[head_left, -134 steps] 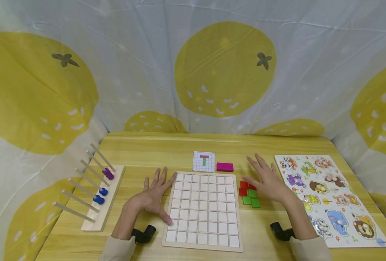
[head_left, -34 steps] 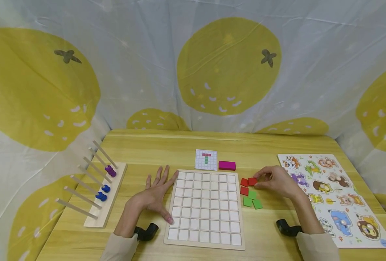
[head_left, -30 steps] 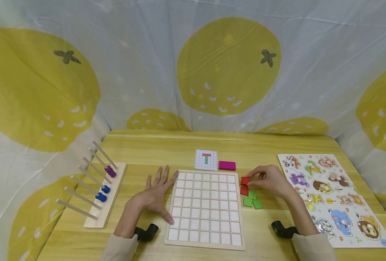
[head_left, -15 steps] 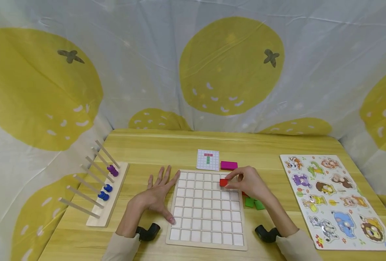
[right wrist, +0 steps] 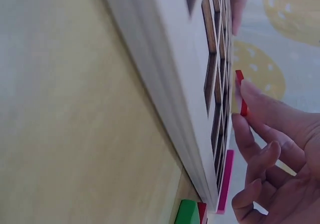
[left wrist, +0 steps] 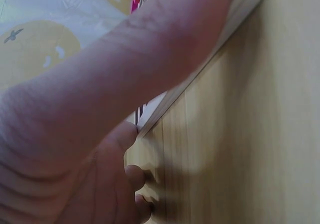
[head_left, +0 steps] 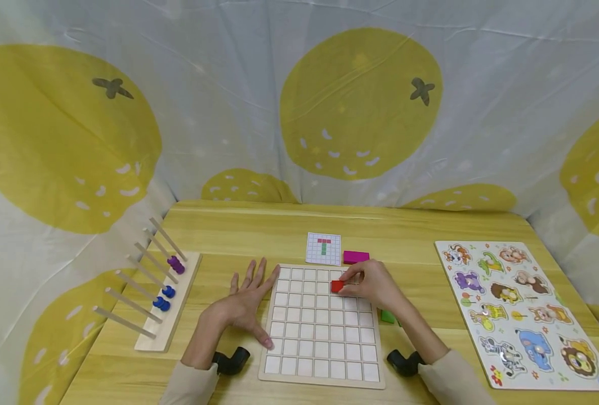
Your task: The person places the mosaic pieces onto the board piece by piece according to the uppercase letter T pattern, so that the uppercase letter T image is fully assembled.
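In the head view my right hand (head_left: 374,283) pinches a red square tile (head_left: 336,286) between thumb and fingers. The tile is over the upper right part of a wooden grid board (head_left: 322,368); the right wrist view shows the red tile (right wrist: 241,93) held close above the board's surface. My left hand (head_left: 240,310) is spread with straight fingers at the board's left edge, its thumb over the lower left cells and its index fingertip at the upper left corner. Green tiles (head_left: 387,316) lie right of the board, partly hidden by the right forearm.
Behind the board lie a pattern card (head_left: 323,249) with a red and green T and a magenta block (head_left: 356,257). A peg rack (head_left: 169,304) with purple and blue beads stands at the left. An animal puzzle board (head_left: 527,315) lies on the right.
My right hand came down to the tiles, pinched a red one and carried it left over the grid board. The left hand has stayed at the board's left edge.
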`<action>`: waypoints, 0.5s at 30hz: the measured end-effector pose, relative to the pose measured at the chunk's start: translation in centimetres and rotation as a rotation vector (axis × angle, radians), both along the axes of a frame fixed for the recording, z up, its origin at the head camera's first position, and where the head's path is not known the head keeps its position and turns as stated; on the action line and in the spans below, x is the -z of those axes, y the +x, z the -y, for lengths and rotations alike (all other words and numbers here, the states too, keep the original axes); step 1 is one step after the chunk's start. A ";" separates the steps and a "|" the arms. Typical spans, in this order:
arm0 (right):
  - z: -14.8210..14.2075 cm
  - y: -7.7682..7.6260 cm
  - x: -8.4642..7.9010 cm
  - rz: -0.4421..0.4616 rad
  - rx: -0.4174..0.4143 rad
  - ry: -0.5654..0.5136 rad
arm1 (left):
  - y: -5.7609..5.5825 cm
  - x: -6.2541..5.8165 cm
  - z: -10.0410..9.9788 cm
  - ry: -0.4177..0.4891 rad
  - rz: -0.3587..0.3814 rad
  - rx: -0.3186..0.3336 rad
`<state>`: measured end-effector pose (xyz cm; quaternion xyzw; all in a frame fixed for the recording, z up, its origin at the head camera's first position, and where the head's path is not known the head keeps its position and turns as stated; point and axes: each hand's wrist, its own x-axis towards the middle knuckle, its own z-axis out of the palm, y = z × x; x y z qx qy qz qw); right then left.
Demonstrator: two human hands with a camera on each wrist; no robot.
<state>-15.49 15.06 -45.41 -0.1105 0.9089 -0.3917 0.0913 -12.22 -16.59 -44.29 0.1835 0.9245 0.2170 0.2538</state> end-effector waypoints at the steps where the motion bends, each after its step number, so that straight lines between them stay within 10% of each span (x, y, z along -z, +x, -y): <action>1: 0.1 0.0 0.0 -0.003 -0.002 0.005 | 0.0 0.0 0.0 0.001 0.001 0.000; 15: 0.5 -0.3 -0.1 -0.033 -0.024 0.047 | -0.1 0.3 0.1 0.008 -0.001 0.000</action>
